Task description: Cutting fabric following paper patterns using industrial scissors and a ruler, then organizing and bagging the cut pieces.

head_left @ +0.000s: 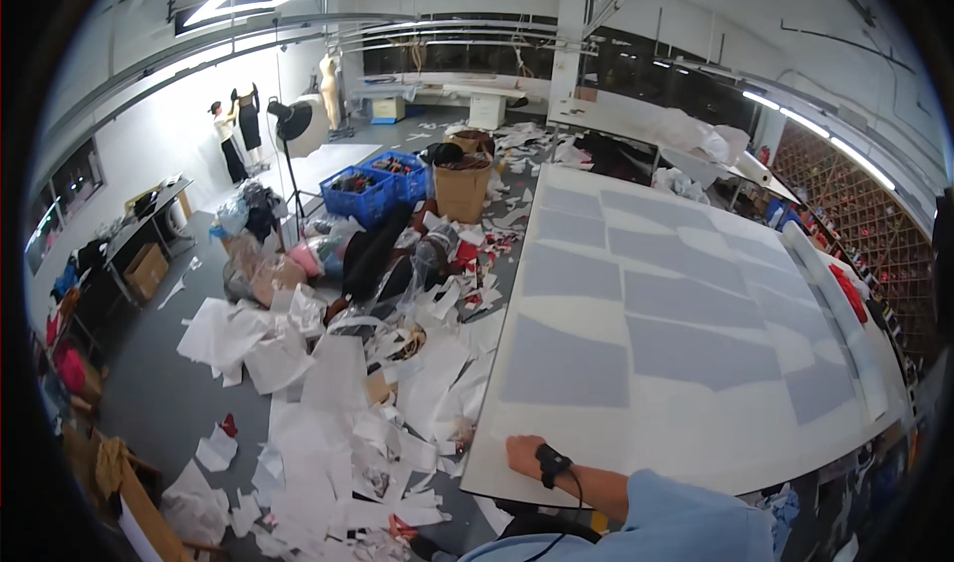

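Note:
My right hand (524,455) rests in a fist on the near left corner of a broad white table (686,443). A black band with a cable sits on that wrist, below a light blue sleeve. What the curled fingers hold, if anything, is hidden. Just beyond the fist lie flat blue-grey panels (566,368) with straight and curved edges, in rows across the white sheet covering the table. At the lower edge, a reddish shape next to a dark band seems to be my left hand (402,528); its fingers are too small and unclear to read.
Paper scraps (318,463) litter the floor left of the table. Plastic-wrapped bundles (273,274), blue crates (358,196) and a cardboard box (462,189) stand farther back. A long roll (835,314) and red cloth (847,292) lie along the table's right side. A lamp stand (291,169) rises behind the bundles.

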`<control>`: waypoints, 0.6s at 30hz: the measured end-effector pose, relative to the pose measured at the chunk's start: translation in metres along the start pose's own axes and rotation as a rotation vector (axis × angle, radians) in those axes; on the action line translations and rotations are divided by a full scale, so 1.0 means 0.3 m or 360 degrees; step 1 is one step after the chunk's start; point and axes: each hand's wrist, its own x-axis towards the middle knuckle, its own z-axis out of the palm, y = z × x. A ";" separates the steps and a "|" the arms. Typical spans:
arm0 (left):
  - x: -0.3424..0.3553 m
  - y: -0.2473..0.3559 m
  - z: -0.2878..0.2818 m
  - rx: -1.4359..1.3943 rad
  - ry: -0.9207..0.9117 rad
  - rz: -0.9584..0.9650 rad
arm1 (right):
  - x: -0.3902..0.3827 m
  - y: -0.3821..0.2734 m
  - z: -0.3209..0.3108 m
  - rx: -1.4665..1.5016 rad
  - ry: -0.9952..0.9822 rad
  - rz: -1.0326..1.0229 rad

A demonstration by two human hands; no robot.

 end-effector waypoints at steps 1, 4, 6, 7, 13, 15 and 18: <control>0.076 0.048 -0.006 -0.0013 -0.0028 -0.0002 | -0.031 -0.028 -0.017 -0.0037 0.0047 0.0061; 0.225 0.280 0.074 -0.0118 -0.0109 -0.0221 | -0.062 -0.065 0.011 -0.0071 0.0159 0.0186; 0.367 0.394 0.093 -0.0055 -0.0184 -0.0273 | -0.074 -0.071 0.036 -0.0048 0.0195 0.0279; 0.477 0.433 0.078 -0.0055 -0.0598 -0.0367 | -0.074 -0.069 0.051 -0.0107 0.0267 0.0228; 0.868 0.445 0.294 0.0186 -0.0864 -0.0402 | 0.015 0.021 0.123 -0.0105 0.0021 0.0118; 0.977 0.407 0.359 0.0182 -0.0908 -0.0470 | 0.014 0.047 0.094 -0.0055 0.0020 -0.0061; 0.920 0.346 0.638 0.0256 -0.1037 -0.0647 | -0.013 -0.025 0.012 0.0117 0.0184 0.0188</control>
